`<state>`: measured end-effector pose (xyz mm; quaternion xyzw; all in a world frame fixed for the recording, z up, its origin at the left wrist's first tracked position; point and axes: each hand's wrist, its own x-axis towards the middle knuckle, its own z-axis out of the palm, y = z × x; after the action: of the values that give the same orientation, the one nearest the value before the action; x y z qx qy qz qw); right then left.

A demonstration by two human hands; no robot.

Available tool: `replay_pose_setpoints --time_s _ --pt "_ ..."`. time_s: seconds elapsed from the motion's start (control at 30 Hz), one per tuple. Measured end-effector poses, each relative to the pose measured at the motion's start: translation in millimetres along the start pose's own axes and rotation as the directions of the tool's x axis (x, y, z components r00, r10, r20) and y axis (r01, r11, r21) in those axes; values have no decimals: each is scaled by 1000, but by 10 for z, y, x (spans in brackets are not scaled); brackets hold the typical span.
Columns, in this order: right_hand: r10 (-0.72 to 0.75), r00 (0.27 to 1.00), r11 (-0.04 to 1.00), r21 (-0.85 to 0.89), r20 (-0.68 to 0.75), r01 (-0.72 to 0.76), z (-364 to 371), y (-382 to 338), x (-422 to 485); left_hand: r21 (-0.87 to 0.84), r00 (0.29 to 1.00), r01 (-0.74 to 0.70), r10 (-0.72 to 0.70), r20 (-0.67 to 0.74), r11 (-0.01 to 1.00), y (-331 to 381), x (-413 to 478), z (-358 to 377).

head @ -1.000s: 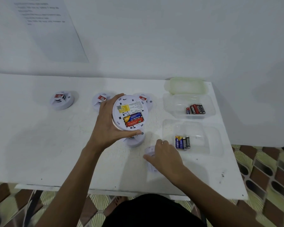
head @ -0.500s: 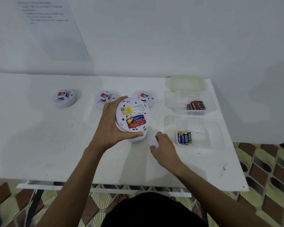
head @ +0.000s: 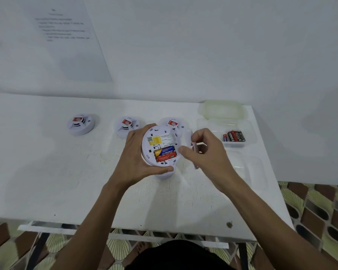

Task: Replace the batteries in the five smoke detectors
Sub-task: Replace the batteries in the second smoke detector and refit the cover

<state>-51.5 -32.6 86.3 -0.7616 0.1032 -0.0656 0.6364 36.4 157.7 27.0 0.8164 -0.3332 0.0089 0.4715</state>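
The left hand (head: 137,156) grips the upturned smoke detector (head: 160,147) over the middle of the table (head: 47,172) and the right hand (head: 207,152) pinches a white cover (head: 189,136) at its 3 o'clock, which, pressed on skewed, may miss its catches or dislodge the batteries (head: 165,153).

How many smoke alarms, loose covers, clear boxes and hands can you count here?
Smoke detectors: 5, one mostly hidden under the held one
Loose cover: 1
Clear boxes: 2
Hands: 2, left hand, right hand
Total: 10
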Motion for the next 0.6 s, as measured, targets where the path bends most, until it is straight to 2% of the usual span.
replay_pose_setpoints --time_s 0.1,0.17,0.23,0.33,0.5,0.6 --pt "-88 995 989 -117 40 92 59 -97 -34 -36 999 -32 32 -6 999 41 32 25" --pt "-186 982 949 -256 5 182 144 -113 -43 -115 1000 -30 30 -1 993 75 37 45" --pt "-312 949 874 -408 -51 265 239 -92 -32 -120 999 -49 51 10 992 120 30 70" --pt "-460 883 728 -608 -92 316 348 -21 2 -124 998 -50 54 26 991 163 50 68" --pt "-474 876 704 -635 -87 318 393 16 38 -4 995 -93 92 -50 996 127 125 31" --pt "-473 878 703 -631 -70 328 386 21 58 -15 995 -97 96 -40 995 157 145 24"
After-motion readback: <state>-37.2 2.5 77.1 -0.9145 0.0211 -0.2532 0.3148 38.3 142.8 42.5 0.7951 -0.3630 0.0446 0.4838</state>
